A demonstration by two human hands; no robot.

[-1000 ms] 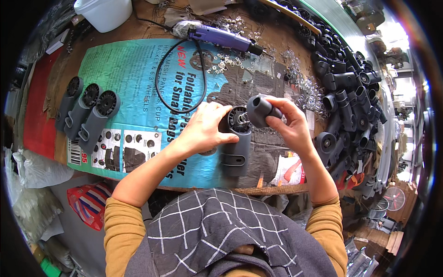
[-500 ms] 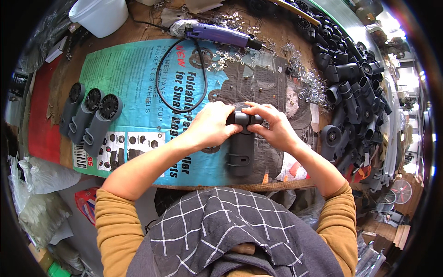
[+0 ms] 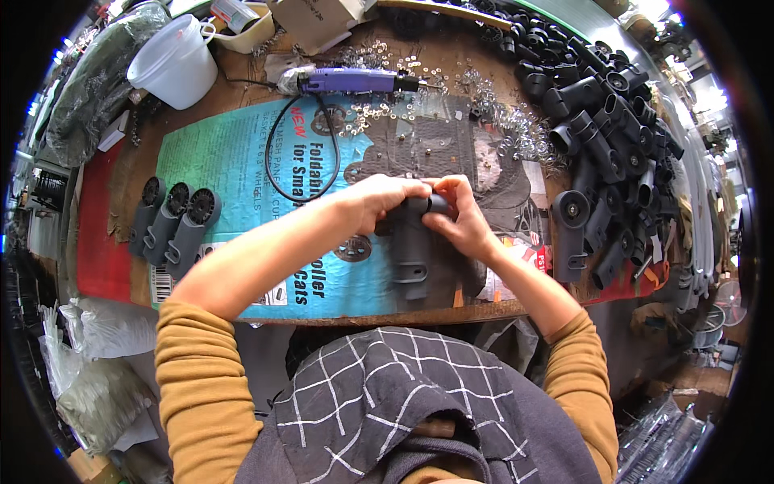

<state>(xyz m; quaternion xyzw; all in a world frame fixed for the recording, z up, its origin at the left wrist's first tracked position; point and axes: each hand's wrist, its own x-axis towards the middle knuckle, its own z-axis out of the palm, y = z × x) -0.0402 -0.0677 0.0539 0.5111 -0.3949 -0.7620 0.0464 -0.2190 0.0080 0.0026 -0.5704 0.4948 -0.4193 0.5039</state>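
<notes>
A dark grey plastic wheel bracket [image 3: 410, 258] stretches toward me on the printed sheet [image 3: 367, 278]. A small loop sticks out at its near end. At the far end, my left hand [image 3: 385, 202] is closed on the bracket from the left, its fingers over the top. My right hand [image 3: 463, 219] grips a short black round piece [image 3: 439, 205] at the same end, thumb and fingers pinched together. Both sets of fingertips meet there and hide how the pieces join. Beyond my hands lies a purple electric screwdriver [image 3: 355, 80], its bit pointing right.
Three grey wheel brackets [image 3: 187, 234] lie side by side on the left. Black plastic parts [image 3: 605, 129] are heaped at the right, beside another wheel bracket [image 3: 570, 234]. Loose washers [image 3: 367, 117] and springs [image 3: 520, 133] are scattered farther back. A white bucket [image 3: 174, 64] stands at back left.
The whole view has shifted, showing more of the table's far side. My left hand's fingers have moved over the top of the bracket's far end. Both hands keep hold.
</notes>
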